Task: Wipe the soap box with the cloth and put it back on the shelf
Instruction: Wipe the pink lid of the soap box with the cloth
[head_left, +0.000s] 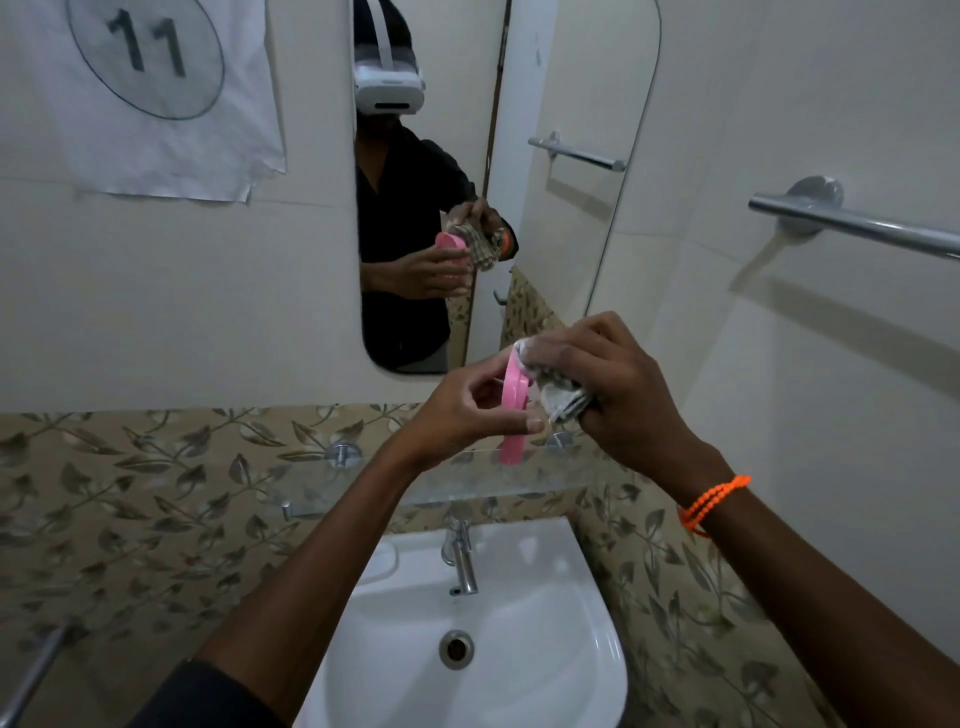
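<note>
My left hand (467, 410) holds the pink soap box (514, 400) upright on its edge, above the glass shelf (363, 480). Thumb and fingers pinch the box near its lower half. My right hand (618, 384) grips a bunched grey patterned cloth (558, 392) and presses it against the box's right face. The cloth hides most of that face. The mirror (415, 208) above reflects both hands, the box and the cloth.
A white sink (545, 675) with a chrome tap (462, 558) lies below the shelf. A chrome towel bar (852, 223) juts from the right wall. A paper sheet marked 11 (156, 93) hangs at the upper left. Leaf-patterned tiles run behind the shelf.
</note>
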